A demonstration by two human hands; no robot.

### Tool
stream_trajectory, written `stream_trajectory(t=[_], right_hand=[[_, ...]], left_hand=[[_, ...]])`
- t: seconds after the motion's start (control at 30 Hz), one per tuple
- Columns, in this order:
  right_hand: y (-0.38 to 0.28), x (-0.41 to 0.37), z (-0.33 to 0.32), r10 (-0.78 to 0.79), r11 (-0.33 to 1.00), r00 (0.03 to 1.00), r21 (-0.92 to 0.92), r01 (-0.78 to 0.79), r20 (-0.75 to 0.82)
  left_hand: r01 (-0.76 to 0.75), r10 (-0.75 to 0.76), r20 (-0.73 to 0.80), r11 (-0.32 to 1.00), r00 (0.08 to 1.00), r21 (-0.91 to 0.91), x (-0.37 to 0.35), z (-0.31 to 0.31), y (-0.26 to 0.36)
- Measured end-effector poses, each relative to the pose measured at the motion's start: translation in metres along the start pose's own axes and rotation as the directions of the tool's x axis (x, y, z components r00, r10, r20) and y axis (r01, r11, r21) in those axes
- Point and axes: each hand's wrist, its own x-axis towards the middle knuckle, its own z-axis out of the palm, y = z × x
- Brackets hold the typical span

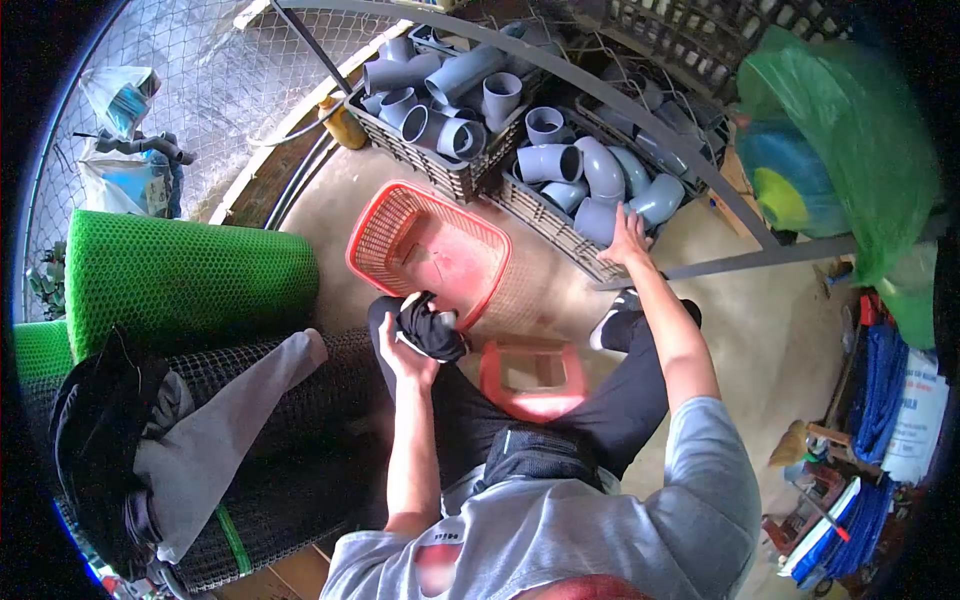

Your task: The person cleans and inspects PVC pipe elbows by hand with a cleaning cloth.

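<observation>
My left hand (412,358) is closed around a bunched black cloth (432,330), held over my left thigh beside the red basket. My right hand (628,240) reaches out to the front crate (545,215), its fingers spread at the crate's near corner. Right by those fingertips is a grey pipe elbow (597,220), among several other grey plastic pipe fittings (600,168) piled in the crate. A red plastic basket (480,228) with slotted sides sits on the floor in front of my knees.
A second crate (455,175) of grey fittings stands behind, to the left. Between my legs is a red stool (535,405). Rolls of green mesh (190,280) and black mesh (300,400) lie at left. A metal bar (700,265) crosses near my right hand.
</observation>
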Motion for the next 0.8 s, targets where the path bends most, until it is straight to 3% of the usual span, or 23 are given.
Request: stream_trajectory(t=[0.1,0.17,0.2,0.23,0.3,0.37,0.4,0.43,0.47,0.5,0.57,0.63,0.67,0.7,0.77,0.8], right_hand=[[0.006,0.026,0.020,0.048,0.993,0.998,-0.109,-0.044,0.032],[0.020,0.045,0.034,-0.040,0.999,0.999,0.016,0.040,-0.011],[0.022,0.045,0.030,-0.059,0.985,0.997,0.162,0.065,-0.041],[0.017,0.036,0.020,-0.057,0.984,0.998,0.166,0.062,-0.038],[0.004,0.016,-0.009,-0.091,0.876,0.982,0.455,0.158,-0.165],[-0.008,-0.011,-0.030,-0.059,0.837,0.978,0.524,0.158,-0.202],[-0.011,-0.027,-0.038,-0.031,0.712,0.986,0.689,0.136,-0.162],[-0.014,-0.047,-0.042,-0.013,0.557,0.993,0.824,0.106,-0.119],[-0.020,-0.071,-0.043,-0.015,0.319,0.996,0.944,0.090,-0.090],[-0.032,-0.102,-0.059,-0.112,0.068,0.993,0.997,0.033,-0.025],[-0.036,-0.133,-0.026,-0.124,-0.215,0.989,0.971,-0.103,0.078],[-0.075,-0.184,-0.062,-0.238,-0.528,0.917,0.749,-0.400,0.322],[-0.090,-0.199,-0.075,-0.306,-0.544,0.906,0.727,-0.419,0.293],[-0.112,-0.218,-0.097,-0.341,-0.593,0.908,0.693,-0.410,0.245],[-0.122,-0.238,-0.083,-0.335,-0.649,0.938,0.701,-0.295,0.084],[-0.118,-0.244,-0.079,-0.362,-0.733,0.932,0.612,-0.297,0.018]], left_hand=[[0.057,-0.053,0.073,0.997,0.996,-0.054,0.003,-0.006,0.007],[0.010,-0.007,0.061,0.999,0.998,-0.052,0.003,0.003,0.009],[0.006,-0.003,0.061,0.999,0.998,-0.050,0.003,0.005,0.009],[-0.019,0.022,0.046,0.998,0.999,-0.060,0.001,0.007,0.010],[-0.039,0.042,0.039,0.997,0.998,-0.071,-0.004,0.010,0.008],[-0.132,0.144,0.085,0.981,0.986,-0.140,-0.007,0.016,0.004],[-0.118,0.149,0.167,0.976,0.975,-0.184,-0.008,0.016,0.003],[-0.161,0.185,0.157,0.975,0.970,-0.154,-0.010,0.024,-0.001],[-0.189,0.203,0.156,0.977,0.967,-0.099,-0.014,0.038,-0.006],[-0.219,0.223,0.162,0.975,0.961,-0.042,-0.018,0.056,-0.010],[-0.259,0.239,0.195,0.962,0.951,0.086,-0.028,0.089,-0.021],[-0.439,0.299,0.364,0.802,0.882,0.405,-0.040,0.119,-0.037],[-0.582,0.253,0.537,0.509,0.805,0.634,-0.052,0.138,-0.041],[-0.682,0.134,0.669,0.131,0.731,0.720,-0.063,0.155,-0.045],[-0.866,-0.214,0.868,-0.344,0.448,0.362,-0.072,0.174,-0.069],[-0.878,-0.258,0.863,-0.336,0.434,0.341,-0.080,0.180,-0.070]])
